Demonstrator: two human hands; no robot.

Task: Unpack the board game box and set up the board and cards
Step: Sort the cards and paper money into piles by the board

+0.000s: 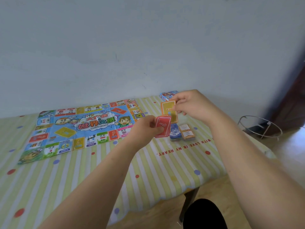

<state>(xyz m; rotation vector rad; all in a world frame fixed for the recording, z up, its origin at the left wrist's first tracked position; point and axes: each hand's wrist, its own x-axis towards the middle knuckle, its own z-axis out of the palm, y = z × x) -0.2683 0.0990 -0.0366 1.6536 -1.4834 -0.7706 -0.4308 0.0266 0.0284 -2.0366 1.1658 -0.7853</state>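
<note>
The colourful paper game board (79, 128) lies unfolded on the left half of the table. My left hand (146, 128) grips a stack of red question-mark cards (163, 128) just right of the board. Above it, my right hand (189, 105) pinches orange-and-yellow cards (169, 108) by their right edge. Below the hands, a blue card pack (174, 132) and an orange card pack (187, 132) sit side by side on the table. The small blue game box (168, 95) stands at the table's far edge by the wall, partly hidden by my right hand.
The table wears a green-and-white striped cloth with dots (115, 179); its right edge and a dark leg (189, 204) are near. A round metal wire stand (260, 128) sits on the floor to the right. A pale wall runs behind the table.
</note>
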